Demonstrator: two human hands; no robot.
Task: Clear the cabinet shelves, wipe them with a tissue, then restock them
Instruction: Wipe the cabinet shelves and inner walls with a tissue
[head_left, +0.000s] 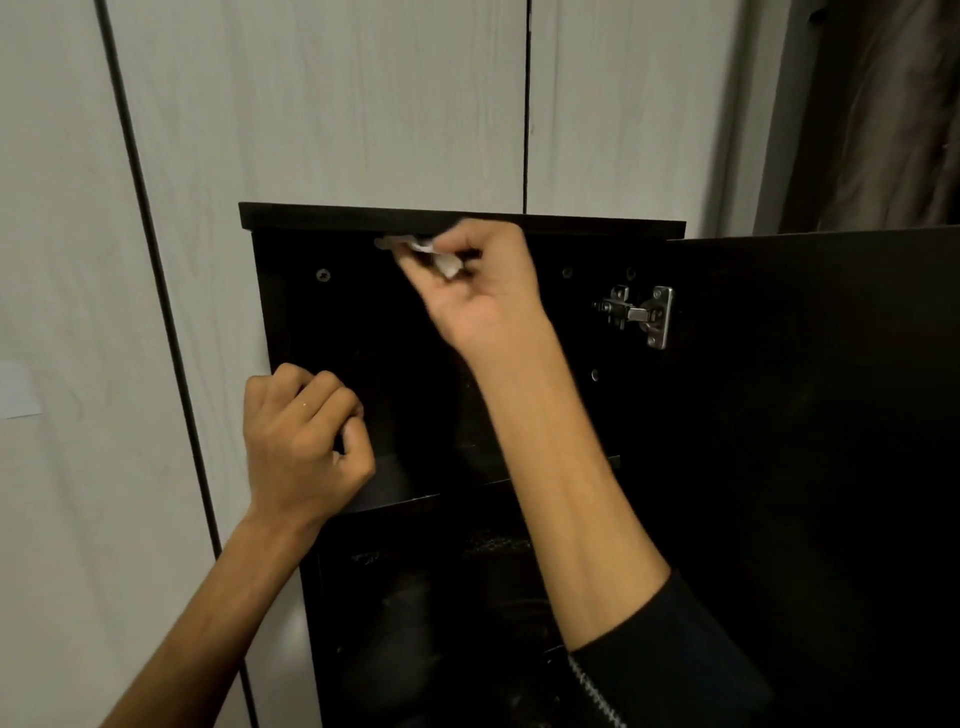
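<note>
Pinching crumpled white tissue (439, 255), right hand (483, 291).

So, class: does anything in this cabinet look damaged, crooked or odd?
Nothing stands out. The door hangs open on its hinge, the shelf sits level, and the right hand holds a tissue under the top panel.

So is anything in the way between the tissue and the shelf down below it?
Nothing visible. The right hand holds the tissue up by the cabinet's top panel, and the dark space down to the shelf looks bare.
</note>
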